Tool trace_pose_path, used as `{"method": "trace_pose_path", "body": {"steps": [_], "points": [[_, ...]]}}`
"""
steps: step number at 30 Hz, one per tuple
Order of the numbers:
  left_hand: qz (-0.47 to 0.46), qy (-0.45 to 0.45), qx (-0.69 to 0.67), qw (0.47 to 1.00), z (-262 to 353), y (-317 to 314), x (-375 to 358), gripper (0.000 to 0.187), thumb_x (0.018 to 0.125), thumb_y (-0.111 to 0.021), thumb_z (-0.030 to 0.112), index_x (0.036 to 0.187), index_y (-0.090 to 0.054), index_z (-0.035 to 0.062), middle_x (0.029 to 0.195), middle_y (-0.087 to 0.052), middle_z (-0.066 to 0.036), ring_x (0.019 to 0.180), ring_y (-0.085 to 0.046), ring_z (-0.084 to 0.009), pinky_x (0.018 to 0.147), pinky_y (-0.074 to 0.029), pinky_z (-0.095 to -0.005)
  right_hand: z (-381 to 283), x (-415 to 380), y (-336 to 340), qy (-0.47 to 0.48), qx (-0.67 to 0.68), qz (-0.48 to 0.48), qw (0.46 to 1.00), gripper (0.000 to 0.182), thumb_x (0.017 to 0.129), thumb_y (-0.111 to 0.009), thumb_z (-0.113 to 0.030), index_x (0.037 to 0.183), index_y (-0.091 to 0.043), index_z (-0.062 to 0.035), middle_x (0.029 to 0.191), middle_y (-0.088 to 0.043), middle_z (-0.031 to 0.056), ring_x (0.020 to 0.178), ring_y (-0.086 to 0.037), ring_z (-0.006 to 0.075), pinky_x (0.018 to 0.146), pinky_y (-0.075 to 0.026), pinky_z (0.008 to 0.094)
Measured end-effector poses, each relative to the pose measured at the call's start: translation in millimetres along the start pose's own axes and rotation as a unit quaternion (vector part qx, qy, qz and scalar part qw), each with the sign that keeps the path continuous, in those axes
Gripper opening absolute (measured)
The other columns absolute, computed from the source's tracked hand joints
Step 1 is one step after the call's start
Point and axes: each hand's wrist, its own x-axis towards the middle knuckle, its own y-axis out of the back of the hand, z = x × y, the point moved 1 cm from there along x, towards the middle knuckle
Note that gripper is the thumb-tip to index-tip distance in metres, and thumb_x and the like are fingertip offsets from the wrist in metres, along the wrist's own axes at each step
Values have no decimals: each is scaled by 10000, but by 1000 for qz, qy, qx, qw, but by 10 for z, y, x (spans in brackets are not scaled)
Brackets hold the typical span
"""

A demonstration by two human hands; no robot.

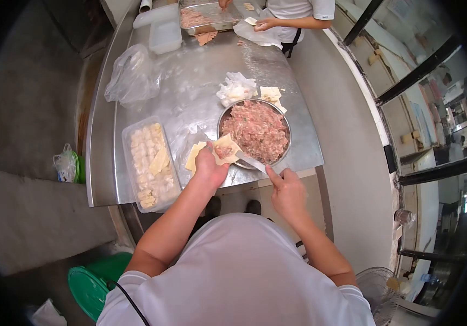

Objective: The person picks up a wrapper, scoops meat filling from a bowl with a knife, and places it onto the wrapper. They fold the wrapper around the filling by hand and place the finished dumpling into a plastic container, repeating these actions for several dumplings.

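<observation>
My left hand (210, 166) holds a pale square wrapper (227, 146) with a dab of pink minced meat on it, and more wrappers (192, 157) lie beside that hand. In my right hand (286, 190) is a flat metal spatula (251, 161), its blade reaching to the wrapper's edge. Close by, a round metal bowl (290, 142) is heaped with minced meat (256, 129). To the left, a clear plastic tray (126, 146) contains rows of filled dumplings (147, 157), with a loose wrapper on top.
Crumpled plastic (237, 88) and wrappers (270, 94) lie behind the bowl. A plastic bag (132, 73) and clear containers (165, 37) are on the metal table (190, 81). Across it, a co-worker (298, 16) holds a wrapper near a meat tray (220, 24).
</observation>
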Motion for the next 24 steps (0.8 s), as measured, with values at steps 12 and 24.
{"method": "trace_pose_path", "body": {"steps": [12, 24], "points": [[-42, -9, -11, 999, 27, -72, -34, 509, 1143, -261, 398, 1360, -490, -2, 1306, -580, -180, 1195, -578, -339, 1148, -414, -521, -99, 149, 167, 66, -12, 9, 998, 556, 747, -684, 6, 1265, -744, -189, 886, -582, 95, 831, -615, 291, 684, -511, 423], [-125, 15, 49, 991, 28, -132, -246, 628, 1120, -330, 464, 1402, -434, -88, 1360, -551, -218, 1289, -537, -350, 1179, -382, -504, -225, 124, 49, 39, 14, -12, 999, 493, 800, -663, 4, 1240, -762, -197, 884, -605, 105, 846, -650, 304, 706, -540, 440]]}}
